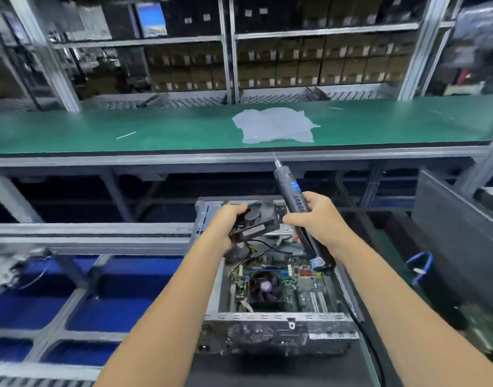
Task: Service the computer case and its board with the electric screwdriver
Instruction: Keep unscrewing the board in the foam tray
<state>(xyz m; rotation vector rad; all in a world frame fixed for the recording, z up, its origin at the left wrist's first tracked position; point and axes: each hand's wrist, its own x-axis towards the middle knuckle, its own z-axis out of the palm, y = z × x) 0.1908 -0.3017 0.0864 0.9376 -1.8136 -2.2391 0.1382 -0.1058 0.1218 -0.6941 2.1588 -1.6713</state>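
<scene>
Behind the bench, metal shelving holds rows of boxes, and a clear plastic bag (276,125) lies on the green mat. Nearer, the open computer case (276,324) sits with its board (304,286) and CPU fan exposed. The left hand (228,222) grips a dark fan-bearing part (256,222) held above the case, apparently already freed. The right hand (317,216) grips the electric screwdriver (291,191), tip pointing up and away. The board looks still mounted, so more unscrewing probably remains.
</scene>
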